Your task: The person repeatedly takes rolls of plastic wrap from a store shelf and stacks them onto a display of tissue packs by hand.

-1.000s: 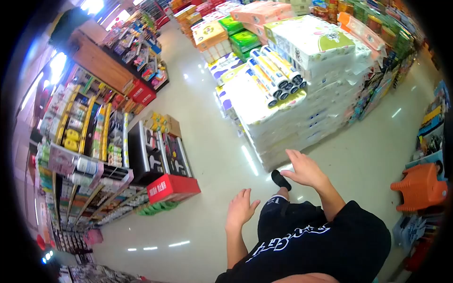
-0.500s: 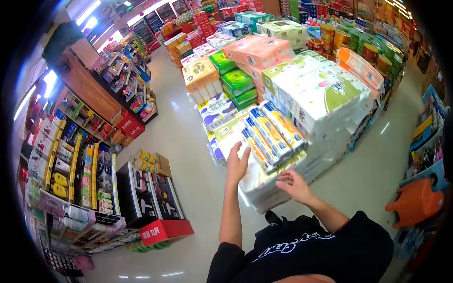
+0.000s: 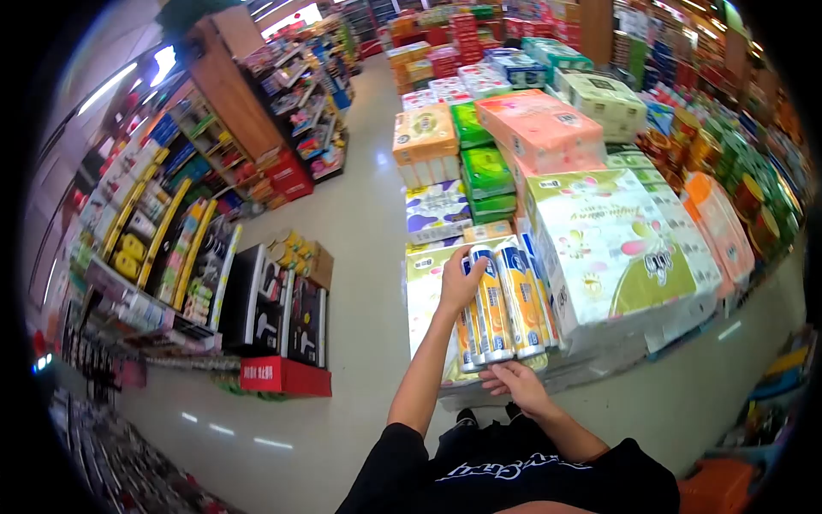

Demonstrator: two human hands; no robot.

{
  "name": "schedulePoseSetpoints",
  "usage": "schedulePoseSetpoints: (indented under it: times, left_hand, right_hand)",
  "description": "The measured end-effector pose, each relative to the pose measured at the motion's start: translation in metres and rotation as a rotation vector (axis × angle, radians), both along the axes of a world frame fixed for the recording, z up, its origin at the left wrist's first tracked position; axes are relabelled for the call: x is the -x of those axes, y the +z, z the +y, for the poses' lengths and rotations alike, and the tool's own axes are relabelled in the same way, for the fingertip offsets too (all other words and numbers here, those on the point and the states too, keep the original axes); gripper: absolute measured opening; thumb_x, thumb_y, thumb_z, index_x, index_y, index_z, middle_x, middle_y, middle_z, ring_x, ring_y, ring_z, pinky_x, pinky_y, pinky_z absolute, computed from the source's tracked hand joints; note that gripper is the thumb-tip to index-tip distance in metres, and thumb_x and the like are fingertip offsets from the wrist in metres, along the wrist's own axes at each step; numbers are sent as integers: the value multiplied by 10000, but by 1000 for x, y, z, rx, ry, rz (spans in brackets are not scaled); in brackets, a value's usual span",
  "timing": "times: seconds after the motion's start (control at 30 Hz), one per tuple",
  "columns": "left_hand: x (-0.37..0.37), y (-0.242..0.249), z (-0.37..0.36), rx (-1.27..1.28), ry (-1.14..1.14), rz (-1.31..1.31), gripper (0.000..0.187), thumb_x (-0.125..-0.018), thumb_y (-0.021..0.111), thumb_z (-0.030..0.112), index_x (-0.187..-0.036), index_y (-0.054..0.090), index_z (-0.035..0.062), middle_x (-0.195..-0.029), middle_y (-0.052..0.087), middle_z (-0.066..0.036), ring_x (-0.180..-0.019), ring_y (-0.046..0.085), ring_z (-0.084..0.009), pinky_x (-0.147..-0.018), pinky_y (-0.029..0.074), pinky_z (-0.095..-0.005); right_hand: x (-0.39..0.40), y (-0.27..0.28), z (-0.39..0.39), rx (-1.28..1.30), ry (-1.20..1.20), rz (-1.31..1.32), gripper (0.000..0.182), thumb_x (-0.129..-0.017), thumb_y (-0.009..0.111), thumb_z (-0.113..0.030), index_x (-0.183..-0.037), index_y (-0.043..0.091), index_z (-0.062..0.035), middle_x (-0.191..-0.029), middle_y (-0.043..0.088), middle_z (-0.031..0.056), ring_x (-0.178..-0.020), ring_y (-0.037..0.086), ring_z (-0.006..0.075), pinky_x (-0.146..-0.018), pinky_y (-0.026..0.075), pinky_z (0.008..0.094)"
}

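A pack of long rolls in blue, yellow and white wrap (image 3: 499, 304) lies on top of a low stack of white tissue packs (image 3: 425, 300). My left hand (image 3: 462, 278) lies on the pack's far left end, fingers curled over it. My right hand (image 3: 514, 383) grips the near end of the same pack from below. To the right stands a big white and green tissue bale (image 3: 616, 253).
Stacked bales in orange (image 3: 425, 141), green (image 3: 485, 167) and pink (image 3: 539, 128) fill the pallet display behind. On the left, shelves (image 3: 163, 231) and a black and red display stand (image 3: 278, 343) border a shiny floor aisle (image 3: 360, 223). An orange stool (image 3: 715, 484) sits at lower right.
I have stepped up to the stack. Both hands rose from near my body and closed on the ends of the roll pack, left hand first.
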State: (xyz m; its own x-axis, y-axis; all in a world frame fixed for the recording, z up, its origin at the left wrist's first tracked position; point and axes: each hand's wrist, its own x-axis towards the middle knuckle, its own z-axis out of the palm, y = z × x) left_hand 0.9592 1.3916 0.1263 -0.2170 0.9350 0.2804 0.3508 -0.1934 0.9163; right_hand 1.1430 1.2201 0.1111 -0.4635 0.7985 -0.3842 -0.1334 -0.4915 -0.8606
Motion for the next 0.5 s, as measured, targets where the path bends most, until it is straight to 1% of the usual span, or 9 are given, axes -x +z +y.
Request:
schedulePoseSetpoints:
  times: [0.07, 0.17, 0.23, 0.3, 0.37, 0.4, 0.43, 0.47, 0.5]
  left_hand:
    - [-5, -4, 1, -11, 71, 46, 485, -841, 699, 273, -1204, 570, -22, -1079, 644, -168, -981, 622, -259, -882, 474, -349]
    - [-6, -3, -8, -7, 129, -20, 458, -832, 697, 248, -1187, 561, -8, -1089, 622, -160, -1006, 593, -262, -905, 458, -355]
    - [-6, 4, -22, -163, 145, 25, 436, -822, 694, 218, -1169, 554, -7, -1079, 613, -147, -1012, 582, -253, -912, 452, -359]
    - [-2, 23, -50, -144, 202, 16, 421, -815, 688, 199, -1161, 553, 1, -1068, 604, -128, -1015, 578, -239, -911, 452, -363]
    - [4, 41, -85, -170, 214, -12, 413, -814, 686, 194, -1159, 547, 12, -1048, 600, -113, -1009, 578, -216, -908, 453, -363]
    - [7, 51, -107, -155, 242, -28, 418, -825, 673, 178, -1188, 536, 23, -1057, 614, -99, -1021, 572, -167, -918, 436, -340]
    - [11, 57, -127, -162, 308, -21, 418, -825, 673, 178, -1188, 536, 23, -1057, 614, -99, -1021, 572, -167, -918, 436, -340]
    - [16, 62, -149, -203, 361, -63, 412, -820, 678, 184, -1174, 537, 27, -1063, 601, -97, -1020, 571, -180, -907, 445, -349]
    - [20, 63, -171, -245, 411, -104, 406, -815, 682, 189, -1161, 539, 30, -1069, 589, -96, -1018, 571, -192, -895, 454, -358]
  right_hand:
    - [-7, 2, 6, 62, 97, 30, 397, -992, 533, -290, -1201, 534, 47, -1167, 646, 135, -946, 629, 178, -793, 502, 282]
    - [-14, 0, 7, 73, 213, 68, 426, -984, 547, -300, -1220, 514, 53, -1177, 639, 144, -969, 628, 183, -794, 505, 285]
    - [-22, -2, 3, 55, 288, 77, 438, -981, 553, -294, -1233, 507, 62, -1167, 642, 148, -969, 627, 177, -796, 508, 284]
    - [-25, -6, -8, -52, 384, 38, 427, -982, 554, -280, -1223, 528, 73, -1147, 649, 136, -961, 629, 163, -800, 508, 282]
    - [-30, 10, -20, -70, 521, 41, 413, -983, 552, -270, -1204, 557, 78, -1133, 653, 121, -947, 630, 151, -805, 506, 281]
    - [-32, 17, -27, -86, 579, 78, 406, -982, 555, -269, -1195, 568, 76, -1131, 653, 116, -940, 630, 149, -801, 505, 277]
    - [-32, 24, -33, -104, 641, 117, 400, -982, 558, -269, -1185, 578, 75, -1130, 654, 111, -932, 631, 148, -796, 503, 274]
    - [-32, 30, -39, -109, 711, 126, 410, -996, 525, -288, -1206, 573, 60, -1129, 655, 112, -933, 630, 152, -792, 501, 276]
    - [-29, 28, -44, -114, 775, 130, 410, -996, 525, -288, -1206, 573, 60, -1129, 655, 112, -933, 630, 152, -792, 501, 276]
